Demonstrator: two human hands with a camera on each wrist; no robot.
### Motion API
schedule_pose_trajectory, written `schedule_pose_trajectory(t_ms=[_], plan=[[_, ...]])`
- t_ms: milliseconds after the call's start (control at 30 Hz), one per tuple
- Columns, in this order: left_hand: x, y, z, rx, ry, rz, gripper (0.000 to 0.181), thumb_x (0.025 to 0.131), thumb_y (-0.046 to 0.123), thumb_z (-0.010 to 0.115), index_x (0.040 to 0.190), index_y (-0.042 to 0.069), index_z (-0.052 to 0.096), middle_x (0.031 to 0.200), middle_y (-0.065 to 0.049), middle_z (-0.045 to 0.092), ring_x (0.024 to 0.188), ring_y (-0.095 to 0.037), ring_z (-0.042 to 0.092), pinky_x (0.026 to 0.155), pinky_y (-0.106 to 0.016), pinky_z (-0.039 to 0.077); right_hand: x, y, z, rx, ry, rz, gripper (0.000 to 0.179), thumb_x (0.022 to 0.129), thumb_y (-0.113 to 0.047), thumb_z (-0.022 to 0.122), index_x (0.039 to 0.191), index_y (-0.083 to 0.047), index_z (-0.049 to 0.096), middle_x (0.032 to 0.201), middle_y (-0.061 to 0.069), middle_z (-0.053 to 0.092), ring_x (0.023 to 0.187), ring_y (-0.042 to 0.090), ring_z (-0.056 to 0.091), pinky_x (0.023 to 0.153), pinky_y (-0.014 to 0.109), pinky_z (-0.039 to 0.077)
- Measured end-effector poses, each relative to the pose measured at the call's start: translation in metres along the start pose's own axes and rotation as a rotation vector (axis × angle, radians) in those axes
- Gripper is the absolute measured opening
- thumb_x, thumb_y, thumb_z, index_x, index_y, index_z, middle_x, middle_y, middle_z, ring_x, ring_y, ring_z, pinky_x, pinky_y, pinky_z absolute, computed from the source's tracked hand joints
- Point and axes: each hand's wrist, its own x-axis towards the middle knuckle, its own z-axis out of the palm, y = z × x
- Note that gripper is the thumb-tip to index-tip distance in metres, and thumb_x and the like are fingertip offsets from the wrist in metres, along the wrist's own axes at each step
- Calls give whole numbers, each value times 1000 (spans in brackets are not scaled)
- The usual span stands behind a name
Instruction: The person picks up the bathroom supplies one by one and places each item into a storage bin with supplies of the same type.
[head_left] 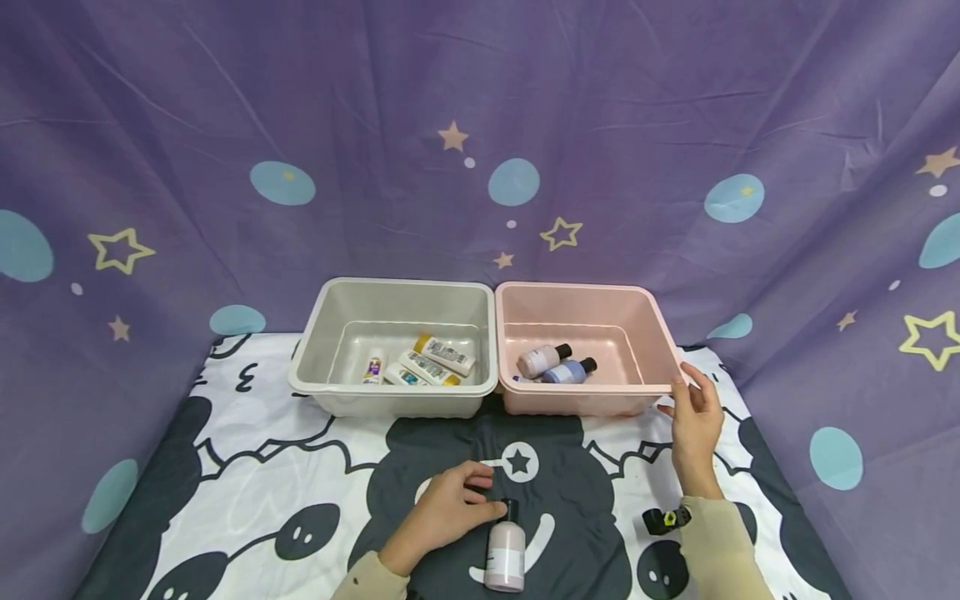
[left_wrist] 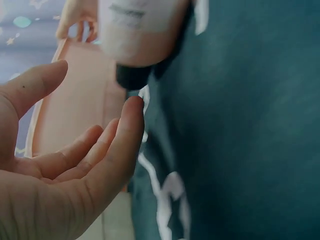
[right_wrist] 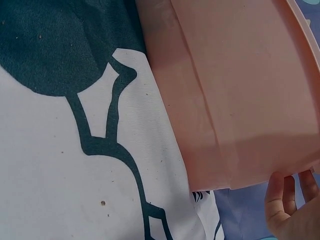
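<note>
A pale pink bottle with a black cap [head_left: 506,557] stands upright on the dark part of the cloth. My left hand [head_left: 453,508] is just left of its cap, fingers relaxed and apart. In the left wrist view the bottle [left_wrist: 135,37] lies beyond the fingertips, and nothing sits between thumb and fingers. At the front right corner of the pink bin [head_left: 577,402], my right hand [head_left: 696,421] grips the rim with bent fingers. Inside that bin lie a pinkish bottle [head_left: 538,361] and a bluish bottle [head_left: 566,372], both black-capped.
Left of the pink bin stands a grey-white bin [head_left: 397,406] holding several small white tubes and bottles [head_left: 429,367]. A small black object [head_left: 665,522] is beside the right sleeve. Purple patterned fabric [head_left: 480,100] rises behind the bins.
</note>
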Motion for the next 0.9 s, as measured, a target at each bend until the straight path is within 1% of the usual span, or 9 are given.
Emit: schedule_pose_trajectory(t_ms=[133, 300, 467, 667, 833, 900], plan=[[-6, -6, 9, 18, -16, -4, 55, 83, 27, 82, 125, -3, 62, 111, -13, 69, 87, -23, 70, 72, -33, 57, 1, 1, 0, -11, 7, 2, 38, 97, -24, 69, 131, -8, 65, 105, 10, 69, 86, 12, 67, 61, 23, 57], [-11, -8, 18, 51, -32, -25, 58, 82, 32, 83, 126, 2, 61, 110, -10, 68, 84, -20, 70, 70, -35, 57, 0, 2, -1, -15, 11, -3, 37, 97, -23, 69, 131, -8, 66, 103, 8, 69, 86, 12, 67, 61, 23, 57], [-13, -7, 23, 77, -20, -19, 64, 79, 35, 85, 128, 2, 60, 110, -11, 68, 82, -19, 70, 68, -35, 57, -1, 1, -1, -17, 6, -7, 38, 97, -23, 69, 132, -7, 65, 105, 10, 68, 87, 12, 67, 61, 23, 58], [-14, -6, 28, 109, -6, -17, 68, 77, 38, 86, 128, 1, 60, 107, -10, 68, 74, -10, 66, 64, -30, 54, 0, 2, 0, -22, 11, 3, 36, 97, -24, 69, 131, -10, 66, 107, 11, 68, 88, 13, 67, 61, 23, 58], [-17, -7, 32, 120, 15, 3, 68, 75, 36, 87, 126, 1, 60, 105, -9, 67, 69, -6, 64, 62, -28, 53, 0, 2, 0, -20, 14, 3, 35, 97, -24, 69, 130, -11, 66, 106, 11, 68, 87, 14, 67, 61, 23, 58], [-18, -7, 32, 115, 16, 1, 67, 75, 35, 87, 126, 0, 60, 105, -9, 67, 69, -7, 64, 62, -28, 53, 0, 1, 0, -19, 13, 3, 36, 97, -24, 69, 130, -11, 66, 107, 11, 68, 88, 14, 67, 61, 23, 58]])
